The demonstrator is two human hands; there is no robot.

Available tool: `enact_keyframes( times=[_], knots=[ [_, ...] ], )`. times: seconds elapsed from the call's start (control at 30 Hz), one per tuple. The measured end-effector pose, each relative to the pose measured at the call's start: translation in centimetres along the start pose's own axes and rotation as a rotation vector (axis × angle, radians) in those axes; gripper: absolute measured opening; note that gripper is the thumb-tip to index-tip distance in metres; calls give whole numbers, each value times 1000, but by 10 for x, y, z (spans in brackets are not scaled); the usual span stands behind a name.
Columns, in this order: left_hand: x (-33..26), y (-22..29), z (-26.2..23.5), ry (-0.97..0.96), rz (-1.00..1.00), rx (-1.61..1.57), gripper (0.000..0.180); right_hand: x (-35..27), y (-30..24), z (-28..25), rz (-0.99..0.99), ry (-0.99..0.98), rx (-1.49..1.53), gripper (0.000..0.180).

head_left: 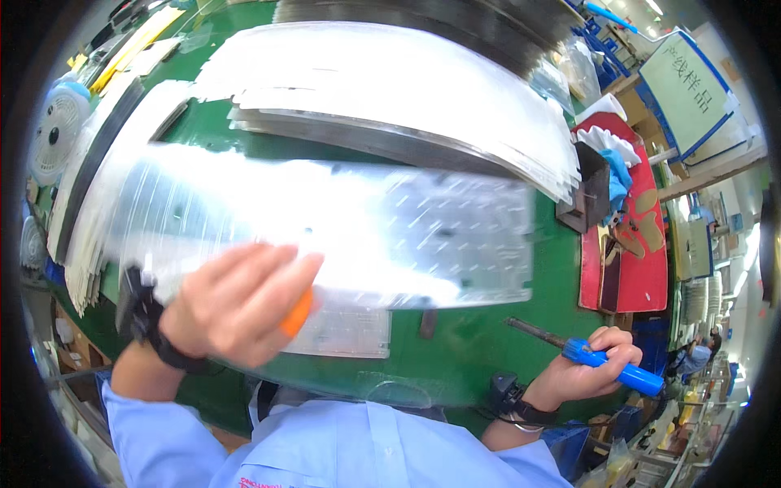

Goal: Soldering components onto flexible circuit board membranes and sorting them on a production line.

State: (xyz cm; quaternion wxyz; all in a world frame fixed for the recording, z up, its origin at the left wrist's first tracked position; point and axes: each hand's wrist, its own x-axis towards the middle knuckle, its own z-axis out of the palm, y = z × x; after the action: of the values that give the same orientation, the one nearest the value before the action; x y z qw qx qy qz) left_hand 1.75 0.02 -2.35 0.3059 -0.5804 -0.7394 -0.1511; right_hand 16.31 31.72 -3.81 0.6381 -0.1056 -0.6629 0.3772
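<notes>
Clear plastic sheet (342, 236), blurred, stretches across a green bench (488, 342) at the picture's centre, its near left end gripped by the left hand (236, 305). The fingers are curled shut on the sheet's edge, an orange finger cot (298, 314) showing on one of them. The right hand (590, 362), low at right and well apart from the sheet, is closed around the blue handle of a soldering iron (598, 358), whose dark metal tip points left and up over the bench. Stacks of white strips (390, 81) lie behind the sheet. A red tray (630, 268) sits at the bench's right edge.
</notes>
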Motion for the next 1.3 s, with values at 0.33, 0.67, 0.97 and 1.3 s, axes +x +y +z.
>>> enact_keyframes(
  times=[0.33,0.67,0.97,1.3],
  knots=[
    [-78,62,3,-342,-338,-156,43,-5,-22,37,14,-89,75,31],
    [-71,82,22,-542,-438,-221,71,-28,-37,70,97,-352,124,31],
    [-67,81,20,-516,-454,-240,69,-38,-33,75,111,-418,179,30],
    [7,72,59,-499,-368,-444,56,-14,-26,58,116,-136,89,32]
  ],
)
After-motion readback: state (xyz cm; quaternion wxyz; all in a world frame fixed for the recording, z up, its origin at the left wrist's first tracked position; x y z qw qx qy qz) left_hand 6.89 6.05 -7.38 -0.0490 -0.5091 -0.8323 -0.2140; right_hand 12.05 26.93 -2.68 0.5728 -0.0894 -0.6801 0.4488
